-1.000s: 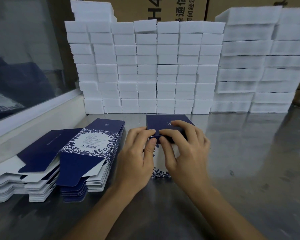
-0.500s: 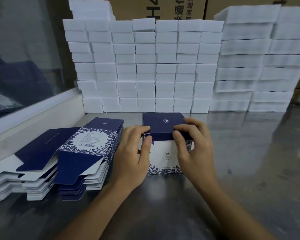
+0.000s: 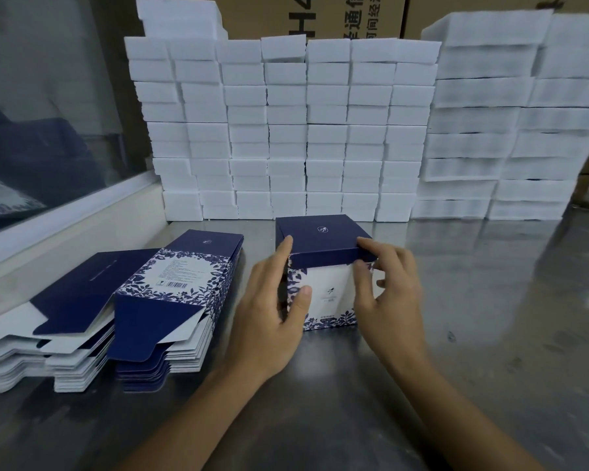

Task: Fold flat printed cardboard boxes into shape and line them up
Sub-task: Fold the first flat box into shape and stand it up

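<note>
A folded box [image 3: 323,266], navy on top with a white front and blue leaf print, stands upright on the steel table [image 3: 473,317]. My left hand [image 3: 269,311] holds its left side, thumb on the front face and fingers up along the left edge. My right hand [image 3: 388,294] grips the right front corner, its fingers curled over the navy lid flap. Left of the box lie two stacks of flat printed blanks, one nearer the box [image 3: 170,300] and one at the far left [image 3: 31,331].
White foam blocks [image 3: 286,130] are stacked in a tall wall along the back of the table, with wider stacks [image 3: 510,124] at the right. Brown cartons stand behind them. A glass pane with a white sill [image 3: 65,212] borders the left side.
The box went from lying tilted under both hands to standing upright. Its navy lid flap has come down over the front, and my hands spread apart to the box's two sides.
</note>
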